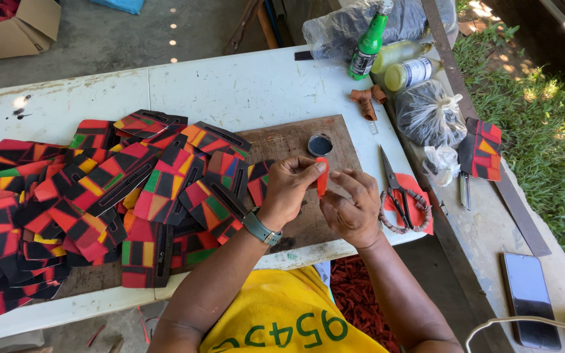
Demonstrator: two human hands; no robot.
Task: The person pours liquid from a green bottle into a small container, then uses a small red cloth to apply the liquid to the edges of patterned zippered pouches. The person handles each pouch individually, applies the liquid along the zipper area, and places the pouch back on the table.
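- Orange-red and stiff-looking, a small strip (322,176) is standing upright between both hands, just above the brown board (282,140) at the near middle of the table (230,82).
- The left hand (290,189) is pinching the strip's upper end between thumb and fingertips, closed firmly on it; a watch (261,228) is sitting on that wrist.
- The right hand (351,208) is curling around the strip's lower part, fingers bent in and gripping it.
- By my reading, the strip is being shaped or folded by hand; the next move is calling for a steady pinch and even pressure along the fold.
- A small round dark tin (320,144) is lying open just beyond the strip on the board.
- Scissors (395,189) are resting on an orange sheet at the right, near the right hand.
- A heap of red, black, green and yellow patterned fabric pieces (99,189) is spreading across the left of the table.
- A green bottle (367,42) and tied plastic bags (429,114) are standing at the far right.
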